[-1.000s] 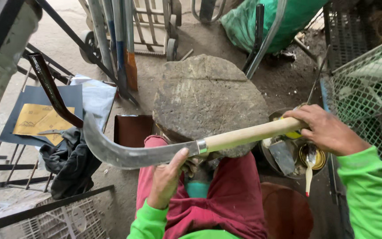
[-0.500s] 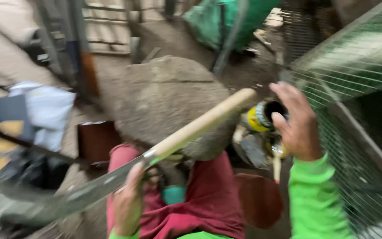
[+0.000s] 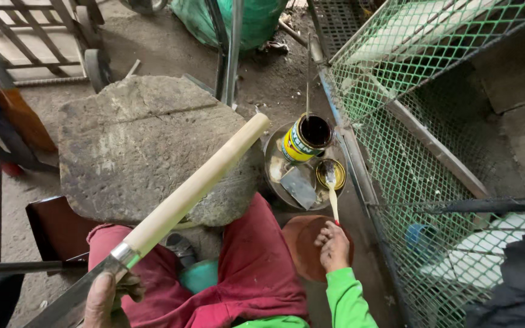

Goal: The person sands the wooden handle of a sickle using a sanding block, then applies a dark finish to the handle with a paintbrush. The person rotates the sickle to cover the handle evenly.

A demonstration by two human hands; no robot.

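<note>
while the left hand [image 3: 106,299] at the lower left of the frame curls its fingers around the blade [image 3: 62,310] just below the metal collar, the pale wooden handle [image 3: 192,188] slants up toward the middle of the frame, its round end over the edge of the flat grey stone [image 3: 135,146]. the grip looks closed on the steel, thumb side toward the collar.

lower right of centre, the right hand [image 3: 333,246] pinches the end of a thin brush [image 3: 331,191] with its fingers drawn together; the brush head rests on a small yellow lid [image 3: 341,173] inside a round metal tray [image 3: 274,188]. in that tray stands an open yellow tin [image 3: 307,138] of dark liquid, tilted a little, with a flat scraper [image 3: 299,185] lying beside it. a thin stick rises from the tin.

both sleeves are bright green, and red trousers [image 3: 256,273] fill the bottom centre. a round brown stool top [image 3: 302,240] sits under the right hand. green wire mesh [image 3: 420,103] runs down the right side; a green sack [image 3: 244,18] sits at top centre.
</note>
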